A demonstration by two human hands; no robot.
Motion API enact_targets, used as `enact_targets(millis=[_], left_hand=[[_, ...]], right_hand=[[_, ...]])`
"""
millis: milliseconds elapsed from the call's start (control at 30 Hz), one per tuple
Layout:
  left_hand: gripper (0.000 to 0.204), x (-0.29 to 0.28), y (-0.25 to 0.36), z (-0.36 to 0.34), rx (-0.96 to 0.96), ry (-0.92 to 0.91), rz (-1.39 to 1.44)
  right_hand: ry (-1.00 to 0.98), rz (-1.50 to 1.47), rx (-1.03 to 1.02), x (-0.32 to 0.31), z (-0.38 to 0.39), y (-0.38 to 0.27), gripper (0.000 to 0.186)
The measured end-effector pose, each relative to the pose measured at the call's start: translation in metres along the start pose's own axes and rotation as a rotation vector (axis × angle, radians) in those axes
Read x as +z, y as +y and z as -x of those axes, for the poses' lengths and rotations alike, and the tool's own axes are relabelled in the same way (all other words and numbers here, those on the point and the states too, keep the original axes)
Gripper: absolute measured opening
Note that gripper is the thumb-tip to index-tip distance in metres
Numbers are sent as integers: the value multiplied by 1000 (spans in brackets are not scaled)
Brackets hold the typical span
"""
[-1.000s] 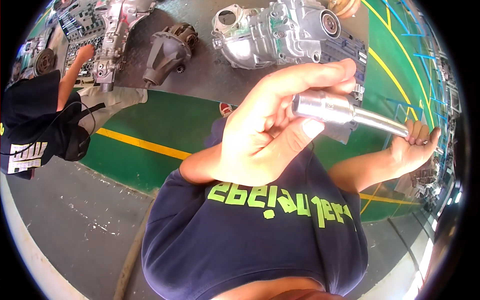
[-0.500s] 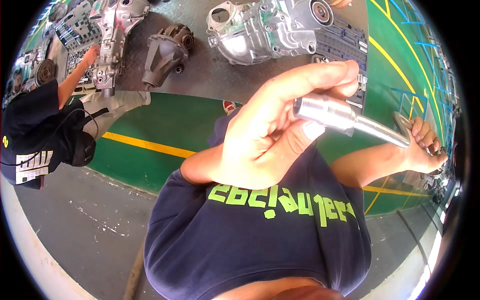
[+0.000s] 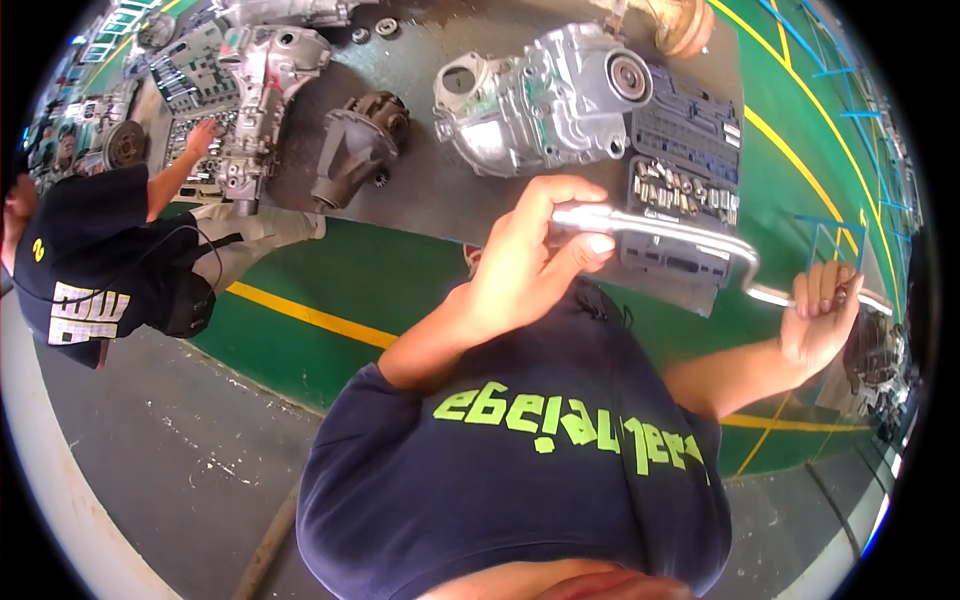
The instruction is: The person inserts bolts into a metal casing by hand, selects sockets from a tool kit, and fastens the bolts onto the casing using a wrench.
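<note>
My left hand (image 3: 515,265) grips a silver socket (image 3: 578,218) on the end of a chrome crank-shaped speed brace (image 3: 700,236), its fingers wrapped round it. My right hand (image 3: 820,320) is closed on the other end of the brace, past its bend. Just beyond the brace lies an open plastic socket case (image 3: 670,260) with rows of loose sockets (image 3: 680,190). A large aluminium housing (image 3: 530,110) sits beside the case, and a dark cast-iron differential (image 3: 350,145) stands left of it on the metal table (image 3: 400,210).
A co-worker (image 3: 90,240) in a dark top reaches toward another tool case (image 3: 190,70) beside a long gearbox (image 3: 255,100). A rusty hub (image 3: 685,25) sits at the back. Blue railings (image 3: 845,115) and more machinery (image 3: 875,365) stand at the right.
My left hand and the socket have moved farther from the camera and slightly left, exposing more of the brace and case. My right hand has shifted slightly left.
</note>
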State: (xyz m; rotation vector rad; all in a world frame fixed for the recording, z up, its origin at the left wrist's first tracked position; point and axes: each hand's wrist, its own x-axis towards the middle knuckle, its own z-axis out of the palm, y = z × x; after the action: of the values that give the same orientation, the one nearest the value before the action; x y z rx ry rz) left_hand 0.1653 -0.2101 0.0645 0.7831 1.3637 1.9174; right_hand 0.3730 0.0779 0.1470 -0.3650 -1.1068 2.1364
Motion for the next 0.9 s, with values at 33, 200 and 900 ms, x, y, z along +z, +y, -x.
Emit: enact_targets(millis=[33,200,900], left_hand=[[35,-5,-10,-4,-173,32,-207],[36,-25,-80,-23,148,156,-537],[28,-90,-135,-98,205,423,-423]], right_hand=[[-63,-9,-21,4,4,7,25],[-85,-59,-21,33,14,25,44],[181,573,-429,173,3,95,41]])
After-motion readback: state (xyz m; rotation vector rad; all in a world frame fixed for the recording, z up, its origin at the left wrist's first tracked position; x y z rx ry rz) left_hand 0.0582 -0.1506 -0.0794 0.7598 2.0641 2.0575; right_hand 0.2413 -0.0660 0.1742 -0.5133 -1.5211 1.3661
